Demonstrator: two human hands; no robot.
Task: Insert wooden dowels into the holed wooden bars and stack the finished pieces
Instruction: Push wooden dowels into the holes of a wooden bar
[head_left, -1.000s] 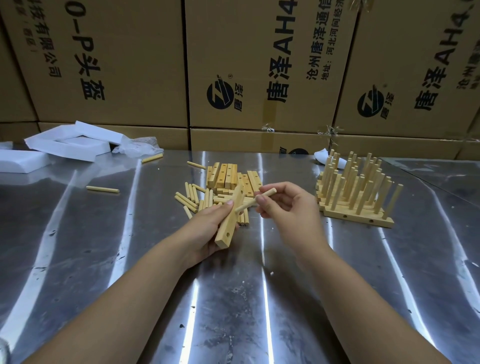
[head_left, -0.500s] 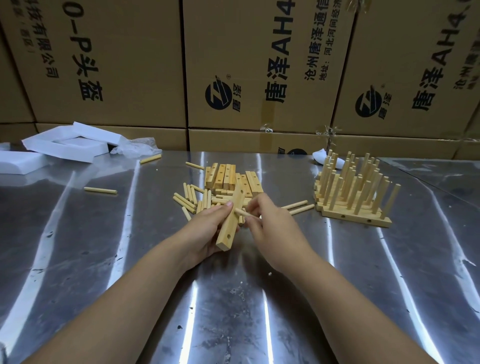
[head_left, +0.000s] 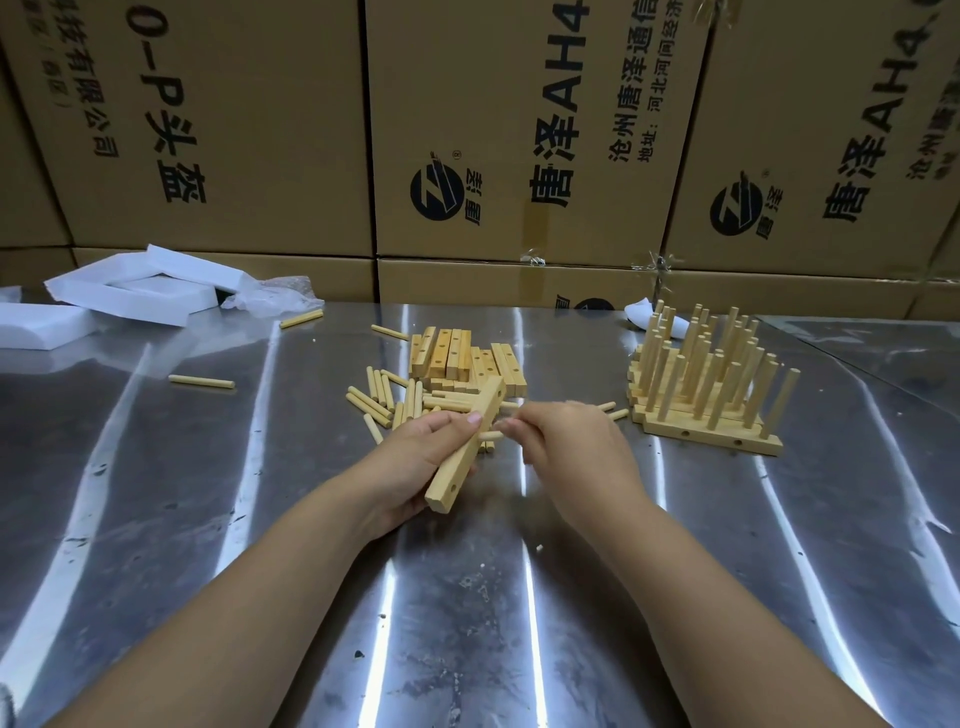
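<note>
My left hand (head_left: 415, 462) grips a holed wooden bar (head_left: 466, 447) held tilted above the metal table (head_left: 208, 519). My right hand (head_left: 566, 447) pinches a wooden dowel (head_left: 492, 435) whose tip meets the side of the bar near its middle. Behind the hands lie a pile of holed bars (head_left: 465, 358) and several loose dowels (head_left: 379, 400). At the right stands the stack of finished pieces (head_left: 706, 389), its dowels pointing up.
Two stray dowels (head_left: 201, 382) lie on the left of the table. White foam pieces (head_left: 135, 288) and a plastic bag (head_left: 275, 296) sit at the back left. Cardboard boxes (head_left: 519, 156) form a wall along the table's far edge.
My right hand moved left with the dowel, from apart from the bar to its tip against the bar's side. The left hand kept the bar almost still.
</note>
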